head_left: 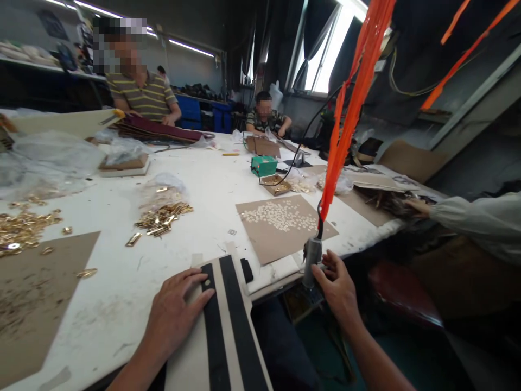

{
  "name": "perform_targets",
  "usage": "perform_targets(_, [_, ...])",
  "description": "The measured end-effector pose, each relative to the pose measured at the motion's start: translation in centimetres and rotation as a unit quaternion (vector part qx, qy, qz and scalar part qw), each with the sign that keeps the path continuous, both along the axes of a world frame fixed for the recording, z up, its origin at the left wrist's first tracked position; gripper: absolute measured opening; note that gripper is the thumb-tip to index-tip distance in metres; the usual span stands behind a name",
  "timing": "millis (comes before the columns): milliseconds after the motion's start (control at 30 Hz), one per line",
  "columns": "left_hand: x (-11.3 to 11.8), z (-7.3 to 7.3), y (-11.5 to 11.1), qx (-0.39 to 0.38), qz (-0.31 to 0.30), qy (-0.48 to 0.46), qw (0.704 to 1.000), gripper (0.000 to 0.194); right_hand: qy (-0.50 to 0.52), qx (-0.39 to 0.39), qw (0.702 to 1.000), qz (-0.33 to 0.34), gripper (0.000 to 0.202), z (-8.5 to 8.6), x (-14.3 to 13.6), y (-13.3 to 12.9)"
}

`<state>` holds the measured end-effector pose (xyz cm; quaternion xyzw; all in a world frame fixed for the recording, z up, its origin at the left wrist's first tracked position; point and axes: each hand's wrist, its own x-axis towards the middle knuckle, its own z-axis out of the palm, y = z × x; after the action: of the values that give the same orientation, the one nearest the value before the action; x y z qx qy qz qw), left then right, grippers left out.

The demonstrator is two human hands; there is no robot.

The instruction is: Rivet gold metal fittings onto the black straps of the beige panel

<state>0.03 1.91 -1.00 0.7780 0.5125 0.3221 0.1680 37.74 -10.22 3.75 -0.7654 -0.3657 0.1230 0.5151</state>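
My left hand (176, 309) lies over a dark strap (215, 331), its fingers stretched across the edge near a small round metal spot (207, 282). A second dark strap (240, 326) runs parallel, and both rest on a pale board (232, 355). On the right, a grey cylindrical power tool, like an electric screwdriver (312, 260), hangs upright from bundled orange strips (345, 119). My right hand (337, 285) is beside that tool with its fingers apart and curved. The thumb tip appears to touch the tool's side, but the fingers are not wrapped round it.
Small pale rings lie on a cardboard sheet (268, 236). Gold metal pieces (163, 219) and more gold hardware (24, 228) are heaped leftward. A green box (264, 165) with a black cable stands farther back. Other people sit around the table (199, 184); a sleeved arm (476, 214) reaches in from the right.
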Motion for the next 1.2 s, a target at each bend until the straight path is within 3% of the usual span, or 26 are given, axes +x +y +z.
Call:
perform_targets(133, [0.3, 1.8, -1.4, -0.033, 0.008, -0.006, 0.999, 0.028, 0.0, -0.131, 0.99, 0.044, 0.065, -0.6, -0.3, 2.2])
perform_targets(200, [0.5, 2.4, -2.0, -0.043, 0.01, -0.008, 0.999, 0.026, 0.022, -0.143, 0.989, 0.042, 0.063, -0.5, -1.4, 2.8])
perform_targets(267, [0.6, 2.5, -2.3, -0.051, 0.022, -0.008, 0.998, 0.026, 0.094, -0.084, 0.99, 0.069, 0.06, 0.2, -3.1, 3.2])
perform_targets(333, [0.7, 2.5, -2.4, -0.058, 0.032, -0.01, 0.998, 0.028, 0.201, 0.03, 0.972, 0.118, 0.054, 1.5, -5.7, 4.0])
perform_targets(433, [0.7, 2.4, -2.5, -0.066, 0.037, -0.016, 0.997, 0.03, 0.328, 0.177, 0.9, 0.227, 0.046, 3.8, -11.1, 6.1])
perform_targets(533, [0.7, 2.3, -2.5, -0.066, 0.038, -0.03, 0.997, 0.031, 0.344, 0.194, 0.866, 0.306, 0.041, 4.7, -16.5, 9.0])
perform_targets(667, [0.6, 2.1, -2.7, -0.058, 0.041, -0.053, 0.996, 0.035, 0.278, 0.143, 0.886, 0.343, 0.035, 3.6, -21.1, 12.0])
perform_targets(867, [0.5, 2.2, -2.7, -0.069, 0.035, -0.066, 0.995, 0.036, 0.226, 0.123, 0.896, 0.361, 0.03, 1.9, -23.0, 13.4])
perform_targets(1200, [0.3, 1.9, -2.5, -0.07, 0.033, -0.07, 0.995, 0.038, 0.185, 0.113, 0.898, 0.382, 0.022, 1.8, -22.9, 13.5])
